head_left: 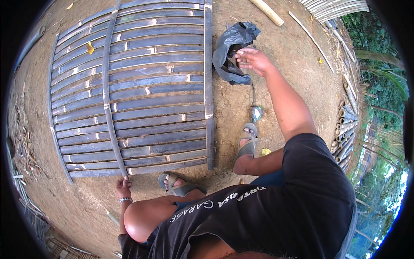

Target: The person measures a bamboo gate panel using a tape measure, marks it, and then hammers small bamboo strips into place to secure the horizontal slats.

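A slatted bamboo panel lies on the ground in front of me, dark strips crossed by long battens. My left hand, with a bracelet at the wrist, is closed at the near end of the middle batten. To the panel's right sits a crumpled black plastic bag, its mouth open. Over the bag's right side, my right hand pinches with thumb and forefinger; a thin, tiny thing seems to show at the tips, too small to name. The inside of the bag is mostly hidden.
Between the bag and my right sandal lies a small roundish object with a shiny face. A thick bamboo pole and a thin stick lie farther off. Cut bamboo is stacked at the right.
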### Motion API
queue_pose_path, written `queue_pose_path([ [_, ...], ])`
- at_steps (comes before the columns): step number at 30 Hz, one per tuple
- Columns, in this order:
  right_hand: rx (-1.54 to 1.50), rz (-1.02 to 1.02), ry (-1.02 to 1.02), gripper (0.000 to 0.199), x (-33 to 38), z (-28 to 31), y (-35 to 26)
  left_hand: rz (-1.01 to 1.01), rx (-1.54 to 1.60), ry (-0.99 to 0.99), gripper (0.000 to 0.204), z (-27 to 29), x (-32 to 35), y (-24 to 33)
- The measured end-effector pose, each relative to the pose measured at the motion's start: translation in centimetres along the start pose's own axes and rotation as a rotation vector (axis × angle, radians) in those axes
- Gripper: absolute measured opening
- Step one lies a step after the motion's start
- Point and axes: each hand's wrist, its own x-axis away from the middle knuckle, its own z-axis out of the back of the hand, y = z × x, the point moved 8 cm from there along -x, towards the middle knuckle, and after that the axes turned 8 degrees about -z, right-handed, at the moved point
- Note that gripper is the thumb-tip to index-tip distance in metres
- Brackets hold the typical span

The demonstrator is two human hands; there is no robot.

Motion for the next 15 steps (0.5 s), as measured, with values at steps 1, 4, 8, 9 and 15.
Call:
queue_pose_path([
  [1,-0.021,0.013,-0.009,0.030,0.3,-0.1,-0.1,0.004,0.010,0.003,0.023,0.3,0.0,-0.4],
  [4,-0.099,0.106,-0.071,0.022,1.2,-0.4,-1.4,-0.009,0.035,0.016,0.023,1.2,-0.1,-1.2],
  [8,-0.216,0.364,-0.171,0.005,4.6,-1.6,-5.4,-0.085,-0.031,0.032,0.022,1.2,-0.9,-1.1],
  [9,-0.236,0.421,-0.153,0.002,6.3,-3.0,-7.4,-0.099,-0.069,0.029,0.021,1.9,-0.8,-1.4],
  [15,-0.118,0.453,-0.561,0.007,14.4,-11.6,-13.4,-0.116,0.018,0.009,0.017,1.5,-0.8,-1.5],
])
